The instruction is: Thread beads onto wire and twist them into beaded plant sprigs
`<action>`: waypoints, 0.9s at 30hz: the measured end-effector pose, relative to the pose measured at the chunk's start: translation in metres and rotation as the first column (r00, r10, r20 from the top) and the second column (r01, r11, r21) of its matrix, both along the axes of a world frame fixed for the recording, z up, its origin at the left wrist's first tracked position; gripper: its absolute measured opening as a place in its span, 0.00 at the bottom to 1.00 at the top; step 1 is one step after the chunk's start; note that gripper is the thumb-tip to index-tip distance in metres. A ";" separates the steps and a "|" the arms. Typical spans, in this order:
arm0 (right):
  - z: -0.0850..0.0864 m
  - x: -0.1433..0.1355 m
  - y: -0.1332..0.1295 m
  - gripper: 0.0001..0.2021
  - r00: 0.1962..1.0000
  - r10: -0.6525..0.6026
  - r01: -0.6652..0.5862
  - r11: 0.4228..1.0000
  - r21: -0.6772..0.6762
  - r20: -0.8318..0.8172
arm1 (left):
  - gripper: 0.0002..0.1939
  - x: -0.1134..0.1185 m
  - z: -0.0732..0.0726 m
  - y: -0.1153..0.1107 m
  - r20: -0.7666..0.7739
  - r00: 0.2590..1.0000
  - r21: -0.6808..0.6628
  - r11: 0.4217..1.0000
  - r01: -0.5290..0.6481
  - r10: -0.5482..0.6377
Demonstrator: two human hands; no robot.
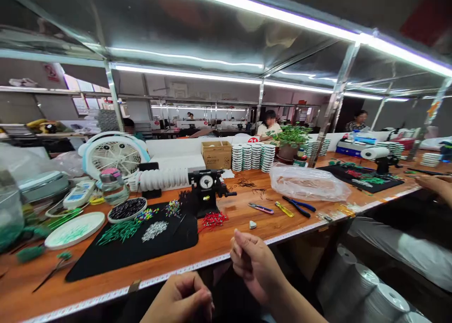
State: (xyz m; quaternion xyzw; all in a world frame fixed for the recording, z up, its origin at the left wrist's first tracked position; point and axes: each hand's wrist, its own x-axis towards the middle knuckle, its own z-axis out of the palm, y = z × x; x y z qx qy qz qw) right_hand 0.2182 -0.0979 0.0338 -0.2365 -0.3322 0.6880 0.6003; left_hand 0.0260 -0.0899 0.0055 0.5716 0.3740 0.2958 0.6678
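Low in the head view, my left hand is closed, its thumb and fingers pinched together in front of the table edge. My right hand is closed too, thumb against the curled index finger, nearest to a small white piece on the table. Whatever either hand may hold is too small to make out. Behind them stands a black winding device with a dial and a row of white spools. A black mat carries green, white and red small pieces.
Blue-handled pliers, a yellow tool and a cutter lie right of the device. A plastic bag, a fan and a white plate surround them. Another person's hand is at far right.
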 end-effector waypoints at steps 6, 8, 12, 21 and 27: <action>-0.002 0.005 0.003 0.18 0.998 -0.043 0.038 0.994 -0.104 -0.050 | 0.15 -0.021 0.032 -0.013 0.247 0.967 -0.059 0.995 0.075 -0.058; -0.003 0.005 0.002 0.19 0.998 -0.057 0.052 0.991 -0.125 -0.033 | 0.10 -0.032 0.040 -0.018 0.347 0.936 -0.094 0.991 0.096 -0.057; -0.008 -0.002 -0.004 0.19 0.999 -0.043 0.040 0.988 -0.148 -0.013 | 0.03 -0.049 0.039 -0.025 0.577 0.814 -0.124 0.978 0.170 -0.068; -0.029 -0.021 -0.022 0.20 0.989 0.130 -0.114 0.973 -0.199 0.071 | 0.12 -0.071 0.021 -0.031 0.699 0.625 -0.304 0.936 -0.180 0.347; -0.040 -0.024 -0.026 0.23 0.933 0.211 -0.120 0.946 -0.301 0.292 | 0.16 -0.066 0.018 -0.036 0.565 0.687 -0.248 0.888 -0.387 0.457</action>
